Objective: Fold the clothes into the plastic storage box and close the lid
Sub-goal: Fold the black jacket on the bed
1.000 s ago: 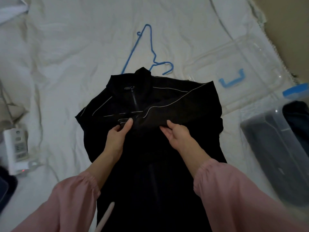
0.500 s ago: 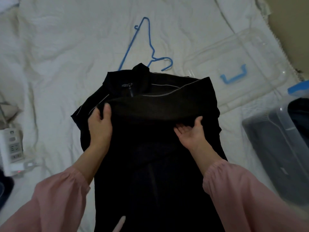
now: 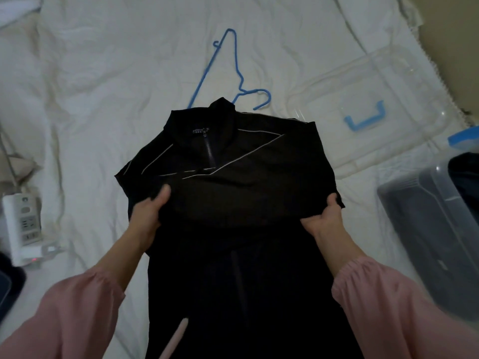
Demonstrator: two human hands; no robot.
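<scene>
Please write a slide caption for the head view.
Left hand and right hand grip a black jacket on the bed, beside the storage box.

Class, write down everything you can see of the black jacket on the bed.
The black jacket is thin-looking fabric with grey piping, a stand-up collar with a label and a zip. It lies front up on the white sheet, sleeves folded across the chest. The left hand and right hand grip its sides.
</scene>
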